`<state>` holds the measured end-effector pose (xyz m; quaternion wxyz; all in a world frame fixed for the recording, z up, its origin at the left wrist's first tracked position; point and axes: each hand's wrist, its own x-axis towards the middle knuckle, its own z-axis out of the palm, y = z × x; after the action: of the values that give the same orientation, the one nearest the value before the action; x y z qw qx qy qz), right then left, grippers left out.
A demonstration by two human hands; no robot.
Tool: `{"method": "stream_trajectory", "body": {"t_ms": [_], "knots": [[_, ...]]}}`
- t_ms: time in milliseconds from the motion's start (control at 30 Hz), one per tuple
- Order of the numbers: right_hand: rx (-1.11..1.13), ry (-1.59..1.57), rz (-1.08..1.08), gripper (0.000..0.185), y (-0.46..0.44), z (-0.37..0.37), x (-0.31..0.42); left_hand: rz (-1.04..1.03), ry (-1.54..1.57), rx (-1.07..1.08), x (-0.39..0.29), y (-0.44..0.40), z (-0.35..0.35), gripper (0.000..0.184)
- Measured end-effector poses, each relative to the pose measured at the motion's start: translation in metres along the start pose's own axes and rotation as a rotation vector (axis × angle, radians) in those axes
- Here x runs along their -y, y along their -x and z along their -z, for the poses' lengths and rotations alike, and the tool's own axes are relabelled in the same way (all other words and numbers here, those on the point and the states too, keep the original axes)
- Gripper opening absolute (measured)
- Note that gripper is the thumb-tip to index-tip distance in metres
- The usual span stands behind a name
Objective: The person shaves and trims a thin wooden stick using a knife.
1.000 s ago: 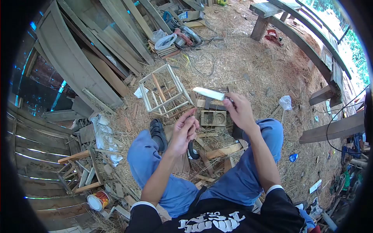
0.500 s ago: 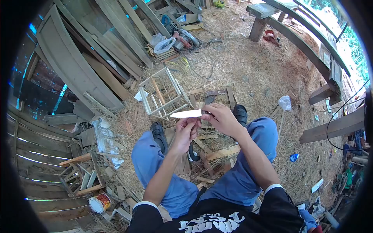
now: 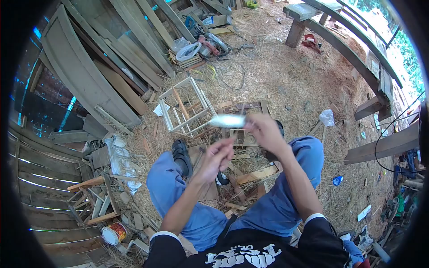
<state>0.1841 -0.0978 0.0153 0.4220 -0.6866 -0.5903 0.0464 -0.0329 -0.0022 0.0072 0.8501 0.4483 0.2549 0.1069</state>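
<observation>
A knife (image 3: 228,120) is gripped by its handle in my right hand (image 3: 267,135). Its broad pale blade points left and is smeared by motion. Just below and left of the blade, my left hand (image 3: 214,161) has its fingers pinched together. Whatever they hold, if anything, is too small and blurred to name. The blade and the left fingers are apart. Beyond the hands, a small wooden frame of thin slats (image 3: 190,107) lies on the ground. Between my feet are several wood offcuts (image 3: 257,175).
Shavings cover the ground (image 3: 286,80). Boards and a panel (image 3: 82,67) lean at the left. Power tools (image 3: 210,46) lie near the top, a wooden bench (image 3: 377,80) stands at the right, and a paint can (image 3: 114,234) lies lower left.
My right hand has moved up and right with the knife, away from the left hand. The left hand has shifted slightly, and my knees have spread a little.
</observation>
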Motion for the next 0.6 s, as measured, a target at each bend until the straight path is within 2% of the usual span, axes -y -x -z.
{"method": "stream_trajectory", "body": {"t_ms": [33,100,200,300,367,433,533,600], "knots": [[-0.082,0.021,-0.083,0.017,-0.004,0.008,-0.009,0.0,-0.023,0.053,0.004,0.004,-0.003,0.036],[-0.194,0.231,-0.428,0.019,-0.011,0.03,-0.027,0.004,-0.07,0.162,0.012,0.01,-0.01,0.035],[-0.374,-0.001,-0.458,0.023,-0.012,0.037,-0.029,-0.079,0.04,0.014,0.006,-0.003,-0.005,0.036],[-0.208,-0.002,-0.375,0.021,0.006,0.02,-0.013,-0.153,0.091,-0.156,-0.007,-0.012,0.014,0.037],[-0.091,0.011,-0.248,0.02,0.008,0.009,0.002,-0.194,0.132,-0.219,-0.014,-0.013,0.021,0.037],[0.009,-0.011,-0.092,0.02,0.007,0.001,0.008,-0.235,0.153,-0.202,-0.014,-0.016,0.019,0.037],[0.103,-0.026,-0.017,0.02,-0.003,-0.013,0.015,-0.203,0.108,-0.248,-0.009,-0.022,0.019,0.036],[0.108,-0.006,0.06,0.022,-0.007,-0.022,0.017,-0.206,0.122,-0.198,-0.006,-0.023,0.018,0.036]]}}
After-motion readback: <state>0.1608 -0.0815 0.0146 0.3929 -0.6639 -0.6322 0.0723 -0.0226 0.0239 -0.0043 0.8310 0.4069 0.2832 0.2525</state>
